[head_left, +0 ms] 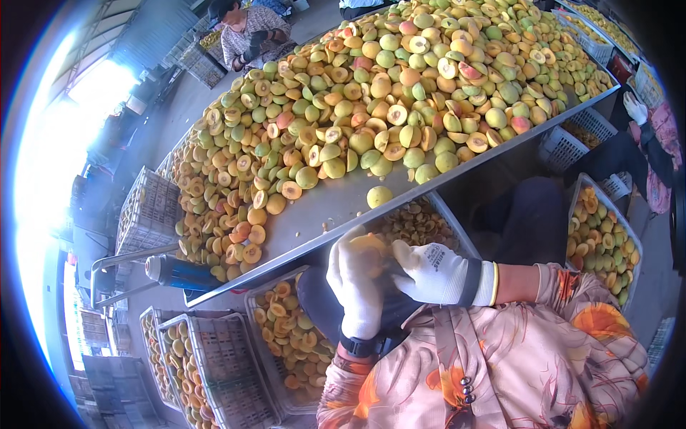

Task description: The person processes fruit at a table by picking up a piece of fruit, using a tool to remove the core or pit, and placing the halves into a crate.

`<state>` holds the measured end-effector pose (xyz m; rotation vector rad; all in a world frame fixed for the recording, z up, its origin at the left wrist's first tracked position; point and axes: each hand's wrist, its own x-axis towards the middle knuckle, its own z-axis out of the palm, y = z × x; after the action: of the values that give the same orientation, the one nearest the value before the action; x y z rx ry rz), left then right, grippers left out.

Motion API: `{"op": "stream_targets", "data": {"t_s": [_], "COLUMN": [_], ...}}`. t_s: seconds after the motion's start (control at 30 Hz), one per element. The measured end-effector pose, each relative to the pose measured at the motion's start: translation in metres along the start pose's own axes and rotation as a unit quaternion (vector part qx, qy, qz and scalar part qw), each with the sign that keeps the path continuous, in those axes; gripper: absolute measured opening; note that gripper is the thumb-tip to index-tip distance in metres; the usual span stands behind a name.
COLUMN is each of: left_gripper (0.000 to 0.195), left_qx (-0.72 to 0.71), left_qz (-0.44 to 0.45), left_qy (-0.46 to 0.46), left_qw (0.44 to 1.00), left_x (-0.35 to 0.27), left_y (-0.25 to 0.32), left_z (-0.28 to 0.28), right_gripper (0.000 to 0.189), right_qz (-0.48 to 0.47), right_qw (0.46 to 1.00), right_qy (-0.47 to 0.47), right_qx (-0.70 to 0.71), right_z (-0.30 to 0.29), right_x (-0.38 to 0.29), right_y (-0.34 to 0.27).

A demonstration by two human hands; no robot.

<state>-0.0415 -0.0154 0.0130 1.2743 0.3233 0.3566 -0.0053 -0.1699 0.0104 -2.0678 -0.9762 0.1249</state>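
My left hand [352, 287], in a white knit glove, holds a yellow-orange stone fruit [370, 248], perhaps a peach or apricot. Motion blurs the fruit, so whether it is whole or halved is unclear. My right hand [437, 272], gloved alike, has its thumb and fingers bent close to the fruit's right side. Whether they grip it cannot be made out. Below and beyond the hands is a crate [450, 222] of brown fruit stones [418, 225]. A single yellow fruit [379, 197] lies near the edge of the metal table [321, 214].
Halved fruit [343, 123] is heaped across the table. A blue flask [182, 272] lies by its left corner. Fruit-filled crates stand at left [230, 354], beside my knee [295, 343] and at right [605, 241]. One person [254, 35] is across the table, another [656, 145] at right.
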Motion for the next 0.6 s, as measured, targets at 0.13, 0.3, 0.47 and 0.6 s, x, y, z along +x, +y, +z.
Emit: {"op": "stream_targets", "data": {"t_s": [0.13,0.3,0.47,0.6], "left_gripper": [0.047,0.046,0.046,0.045], "left_qx": [0.001,0.021,0.062,0.039], "left_qz": [0.046,0.043,0.042,0.032], "left_qy": [0.011,0.021,0.024,0.027], "left_qw": [0.999,0.999,0.997,0.998], "left_x": [-0.004,-0.004,0.000,0.004], "left_y": [0.002,0.001,0.007,0.005], "left_z": [-0.001,0.001,0.005,0.008], "right_gripper": [0.027,0.024,0.028,0.024], "right_qz": [-0.017,-0.063,-0.006,-0.030], "right_qw": [0.999,0.997,1.000,0.999], "right_qy": [0.012,0.046,0.016,0.038], "right_qx": [-0.038,-0.005,-0.014,0.009], "right_z": [-0.003,0.006,0.008,0.006], "right_x": [0.000,0.006,0.001,0.007], "right_y": [-0.007,0.005,0.003,0.006]}}
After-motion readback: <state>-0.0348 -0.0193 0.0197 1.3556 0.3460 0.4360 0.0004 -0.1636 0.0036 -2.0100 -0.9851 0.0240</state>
